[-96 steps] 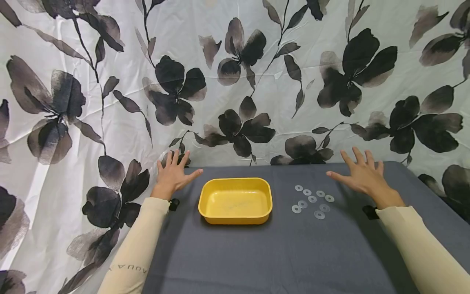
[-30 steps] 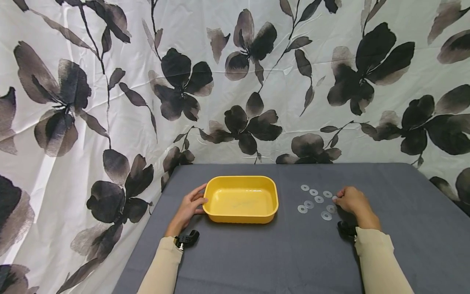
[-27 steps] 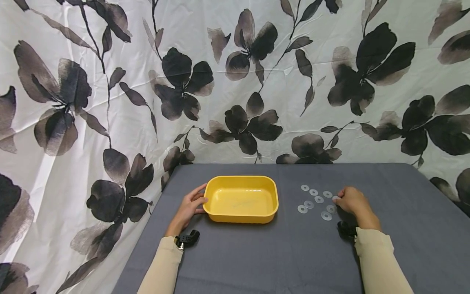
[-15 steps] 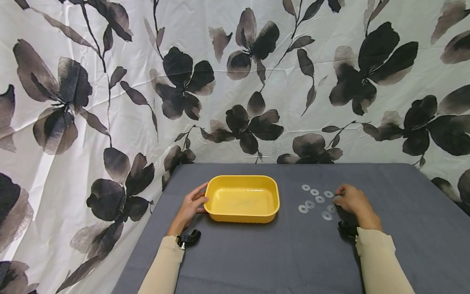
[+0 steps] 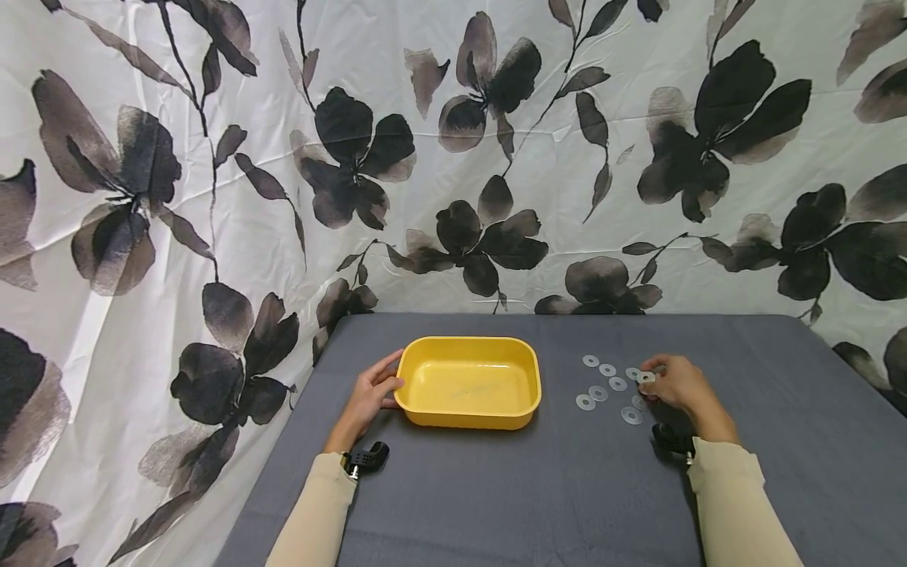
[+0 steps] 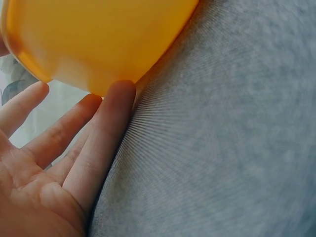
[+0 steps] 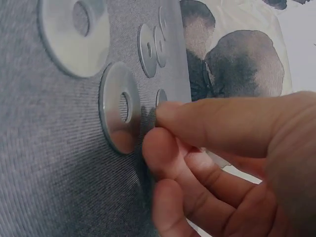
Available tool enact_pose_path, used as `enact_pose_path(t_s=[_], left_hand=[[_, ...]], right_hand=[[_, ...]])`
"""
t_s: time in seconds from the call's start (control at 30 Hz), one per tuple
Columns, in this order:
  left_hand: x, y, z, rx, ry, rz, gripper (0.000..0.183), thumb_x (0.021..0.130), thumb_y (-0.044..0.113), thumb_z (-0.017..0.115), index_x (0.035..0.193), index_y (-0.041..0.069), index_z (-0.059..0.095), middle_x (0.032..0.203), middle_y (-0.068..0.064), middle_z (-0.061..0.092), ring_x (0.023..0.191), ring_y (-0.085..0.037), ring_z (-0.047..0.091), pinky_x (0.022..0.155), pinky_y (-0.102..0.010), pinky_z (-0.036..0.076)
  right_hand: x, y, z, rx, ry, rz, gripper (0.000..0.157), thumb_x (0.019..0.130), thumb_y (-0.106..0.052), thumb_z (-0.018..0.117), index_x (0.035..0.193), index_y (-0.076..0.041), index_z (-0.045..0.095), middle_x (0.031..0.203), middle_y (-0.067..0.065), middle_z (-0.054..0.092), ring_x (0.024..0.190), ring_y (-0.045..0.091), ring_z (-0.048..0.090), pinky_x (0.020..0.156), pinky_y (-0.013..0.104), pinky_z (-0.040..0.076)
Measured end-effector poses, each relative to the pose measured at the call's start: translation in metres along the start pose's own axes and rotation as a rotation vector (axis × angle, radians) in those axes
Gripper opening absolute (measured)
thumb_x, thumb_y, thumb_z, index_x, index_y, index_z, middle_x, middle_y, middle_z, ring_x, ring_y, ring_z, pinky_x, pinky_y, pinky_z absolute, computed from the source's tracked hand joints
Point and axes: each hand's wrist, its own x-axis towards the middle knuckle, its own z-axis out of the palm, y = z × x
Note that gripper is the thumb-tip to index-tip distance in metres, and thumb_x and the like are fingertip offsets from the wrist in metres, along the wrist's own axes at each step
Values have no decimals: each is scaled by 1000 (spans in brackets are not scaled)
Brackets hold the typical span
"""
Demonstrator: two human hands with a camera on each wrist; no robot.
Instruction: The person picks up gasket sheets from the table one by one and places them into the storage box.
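Within right grip, washer partly hidden, sleeves cropped below

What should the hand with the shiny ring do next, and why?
Probably the right hand should carry its washer left toward the yellow tray: it has that washer pinched, and the tray sits open side up, with the left hand touching its side.

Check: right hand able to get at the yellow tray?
Probably yes: only flat washers lie between the right hand and the tray; the left hand touches the opposite side. The right fingers hold one washer, though.
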Motion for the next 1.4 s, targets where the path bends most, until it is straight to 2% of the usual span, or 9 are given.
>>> enact_pose_path(t_s=[0.3, 0.5, 0.7, 1.03, 1.4], left_hand=[[-1, 0, 1, 13, 5, 2, 55, 94, 13, 59, 146, 21, 43, 136, -19, 55, 97, -18, 66, 76, -39, 60], [-3, 0, 1, 15, 4, 9, 56, 94, 13, 58, 147, 20, 42, 138, -19, 53, 99, -18, 66, 76, -39, 60], [-4, -1, 2, 24, 13, 9, 56, 94, 13, 58, 147, 19, 42, 140, -17, 52, 106, -22, 64, 76, -37, 60], [-3, 2, 4, 34, 17, 3, 54, 95, 13, 57, 146, 20, 43, 138, -18, 55, 101, -20, 66, 76, -38, 60], [-3, 1, 3, 38, 16, 5, 54, 95, 13, 57, 146, 21, 43, 138, -17, 54, 105, -23, 64, 77, -38, 60]], right_hand=[[-3, -7, 4, 15, 76, -80, 43, 84, -18, 69, 119, 6, 60, 92, 16, 65, 72, 18, 61, 58, 29, 45], [-2, -15, 8, 2, 130, -186, 41, 85, -27, 71, 115, 0, 64, 95, 13, 64, 79, 19, 57, 61, 28, 44], [-3, -27, 9, 25, 141, -228, 42, 87, -36, 69, 117, -8, 64, 105, 14, 60, 88, 24, 57, 64, 30, 45], [-4, -48, 15, 83, 160, -285, 37, 86, -32, 71, 116, -11, 64, 91, 7, 51, 68, 16, 49, 55, 29, 41], [-7, -67, 20, 169, 117, -329, 35, 86, -29, 72, 116, -12, 63, 91, 8, 52, 66, 15, 45, 50, 28, 40]])
